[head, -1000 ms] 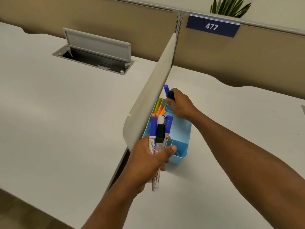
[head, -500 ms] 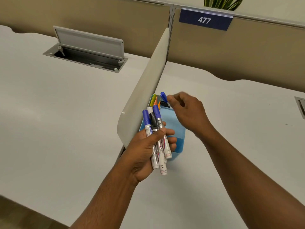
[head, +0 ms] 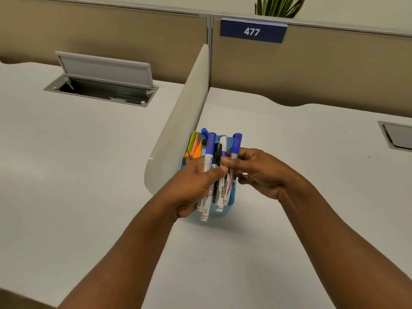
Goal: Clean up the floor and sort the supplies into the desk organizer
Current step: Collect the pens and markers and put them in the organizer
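Note:
My left hand (head: 196,186) grips a bunch of white markers (head: 219,192) with blue and black caps, held upright over the light blue desk organizer (head: 225,211). My right hand (head: 260,172) pinches one blue-capped marker (head: 235,148) at the right side of that bunch. The organizer stands against the low cream divider (head: 178,130), mostly hidden behind my hands. Its far compartment holds orange and green sticky notes (head: 196,146) and a blue marker cap (head: 204,132) poking up.
An open grey cable hatch (head: 102,85) is set into the left desk. A closed hatch (head: 399,137) sits at the right edge. Tan partition panels with a blue "477" sign (head: 253,31) and a plant (head: 278,6) stand behind.
My right hand left the marker standing in the organizer's far end and came back to the bunch, taking hold of one marker. My left hand moved up over the organizer.

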Action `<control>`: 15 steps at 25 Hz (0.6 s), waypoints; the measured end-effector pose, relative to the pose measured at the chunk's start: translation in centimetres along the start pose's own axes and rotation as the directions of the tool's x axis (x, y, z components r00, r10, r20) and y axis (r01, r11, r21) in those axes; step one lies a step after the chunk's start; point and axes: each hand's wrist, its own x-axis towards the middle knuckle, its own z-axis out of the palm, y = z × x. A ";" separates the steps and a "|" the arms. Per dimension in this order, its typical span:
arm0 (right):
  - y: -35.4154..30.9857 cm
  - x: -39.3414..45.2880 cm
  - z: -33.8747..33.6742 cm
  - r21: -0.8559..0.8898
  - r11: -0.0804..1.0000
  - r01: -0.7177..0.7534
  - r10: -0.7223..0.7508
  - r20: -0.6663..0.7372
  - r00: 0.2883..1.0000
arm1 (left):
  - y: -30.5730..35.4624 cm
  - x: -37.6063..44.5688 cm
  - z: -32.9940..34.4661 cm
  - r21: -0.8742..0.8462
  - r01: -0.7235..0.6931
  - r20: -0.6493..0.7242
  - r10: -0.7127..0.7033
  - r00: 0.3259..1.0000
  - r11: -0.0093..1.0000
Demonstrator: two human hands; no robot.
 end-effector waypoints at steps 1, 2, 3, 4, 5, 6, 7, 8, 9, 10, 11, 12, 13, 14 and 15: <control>-0.1 0.2 -0.3 0.044 0.999 0.014 -0.013 -0.022 1.000 | 0.5 0.4 0.1 0.117 -0.021 -0.034 0.025 0.999 0.993; -0.3 0.4 -0.7 0.082 0.996 0.033 -0.030 -0.035 0.999 | 1.0 0.7 0.0 0.209 -0.034 -0.059 0.047 0.997 0.977; -0.6 0.6 -1.1 0.109 0.992 0.064 -0.060 -0.044 0.997 | 1.4 1.1 0.0 0.262 -0.049 -0.067 0.069 0.995 0.964; -1.1 0.8 -1.5 0.127 0.986 0.109 -0.101 -0.064 0.993 | 1.8 1.4 -0.2 0.285 -0.073 -0.075 0.098 0.992 0.956; -1.5 1.2 -2.0 0.134 0.977 0.165 -0.151 -0.109 0.982 | 2.3 1.6 -0.5 0.274 -0.100 -0.104 0.133 0.986 0.956; -2.0 1.6 -2.6 0.111 0.969 0.221 -0.199 -0.184 0.963 | 2.7 2.0 -0.9 0.224 -0.130 -0.150 0.166 0.975 0.966; -2.5 2.2 -3.2 0.044 0.965 0.259 -0.237 -0.274 0.932 | 3.3 2.4 -1.3 0.144 -0.164 -0.199 0.191 0.961 0.976; -2.9 2.8 -3.8 -0.057 0.963 0.264 -0.267 -0.359 0.894 | 3.9 3.1 -1.7 0.068 -0.194 -0.246 0.205 0.947 0.979; -3.2 3.5 -4.3 -0.166 0.956 0.241 -0.290 -0.427 0.856 | 4.5 3.9 -2.1 0.028 -0.214 -0.290 0.213 0.933 0.976; -3.5 4.2 -4.6 -0.262 0.943 0.205 -0.310 -0.471 0.826 | 4.9 4.7 -2.3 0.028 -0.217 -0.330 0.214 0.919 0.976; -3.7 4.9 -4.7 -0.341 0.925 0.169 -0.329 -0.491 0.806 | 5.3 5.7 -2.3 0.056 -0.203 -0.364 0.209 0.907 0.978; -3.7 5.5 -4.7 -0.409 0.902 0.139 -0.347 -0.496 0.796 | 5.4 6.7 -2.2 0.094 -0.180 -0.390 0.203 0.898 0.979; -3.6 6.1 -4.5 -0.470 0.875 0.115 -0.368 -0.492 0.789 | 5.4 7.8 -2.0 0.133 -0.159 -0.407 0.201 0.891 0.978; -3.3 6.6 -4.4 -0.525 0.845 0.101 -0.392 -0.481 0.784 | 5.4 8.8 -1.7 0.167 -0.150 -0.418 0.208 0.884 0.974; -2.9 7.1 -4.2 -0.569 0.816 0.099 -0.417 -0.462 0.782 | 5.2 9.7 -1.4 0.202 -0.153 -0.423 0.227 0.877 0.967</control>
